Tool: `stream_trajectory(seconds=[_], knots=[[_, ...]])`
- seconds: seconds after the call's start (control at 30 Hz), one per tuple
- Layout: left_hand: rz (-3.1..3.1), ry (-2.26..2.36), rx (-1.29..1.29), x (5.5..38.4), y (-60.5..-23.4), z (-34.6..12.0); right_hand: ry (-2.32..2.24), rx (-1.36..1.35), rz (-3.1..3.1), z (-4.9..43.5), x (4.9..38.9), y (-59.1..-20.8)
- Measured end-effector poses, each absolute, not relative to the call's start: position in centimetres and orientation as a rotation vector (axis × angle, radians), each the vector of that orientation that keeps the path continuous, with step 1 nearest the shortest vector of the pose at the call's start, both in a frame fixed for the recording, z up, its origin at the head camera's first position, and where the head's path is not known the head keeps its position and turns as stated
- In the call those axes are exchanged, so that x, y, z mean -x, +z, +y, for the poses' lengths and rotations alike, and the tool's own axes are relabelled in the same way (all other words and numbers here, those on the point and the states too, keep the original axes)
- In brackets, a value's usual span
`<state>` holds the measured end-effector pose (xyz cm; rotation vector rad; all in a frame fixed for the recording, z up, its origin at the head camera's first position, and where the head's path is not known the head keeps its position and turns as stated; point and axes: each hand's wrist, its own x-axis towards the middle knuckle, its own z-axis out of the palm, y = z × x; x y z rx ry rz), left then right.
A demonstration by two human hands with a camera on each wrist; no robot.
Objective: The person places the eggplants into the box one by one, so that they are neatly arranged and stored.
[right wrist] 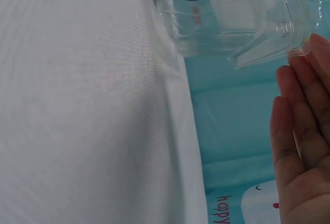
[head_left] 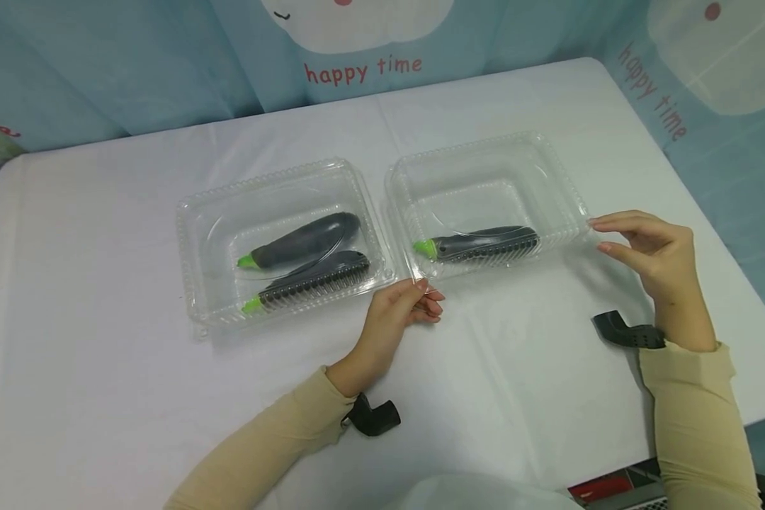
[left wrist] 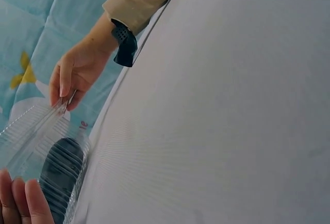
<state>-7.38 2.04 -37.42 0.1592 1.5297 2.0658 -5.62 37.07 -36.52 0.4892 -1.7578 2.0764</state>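
Note:
Two clear plastic box halves stand side by side, with ribbed walls and their inner edges close together. In the left half (head_left: 213, 212) lie two dark eggplants with bright green ends, one farther back (head_left: 306, 241) and one along the near wall (head_left: 319, 278). The right half (head_left: 452, 166) has one eggplant (head_left: 491, 243) along its near wall. My left hand (head_left: 392, 319) pinches the right half's near-left corner between thumb and forefinger. At its right corner, my right hand (head_left: 656, 258) holds the rim between thumb and fingers. Fingertips right at that rim also show in the right wrist view.
A white cloth covers the table (head_left: 102, 368). Behind it and along the right hangs a light blue curtain (head_left: 134, 64) with printed words. Each wrist carries a black curved mount (head_left: 375, 416). A red object (head_left: 602, 489) shows below the near table edge.

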Motion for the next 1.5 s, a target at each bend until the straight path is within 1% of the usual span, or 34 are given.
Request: stream_trajectory(seconds=[0.73,1.3,1.4,1.5], knots=[[1.575,2.092,-0.121,7.0,-37.5,2.4,2.076,-0.489,-1.766,37.0,5.5,-36.7],[1.527,2.108,-0.089,7.2,-37.6,1.7,1.994,-0.5,-1.878,36.6,6.6,-37.1],[1.509,2.081,-0.087,7.2,-37.5,1.6,1.979,-0.51,-1.892,36.6,6.6,-37.0],[1.495,1.951,-0.116,7.2,-37.2,1.0,1.969,-0.523,-1.897,36.5,6.2,-36.6]])
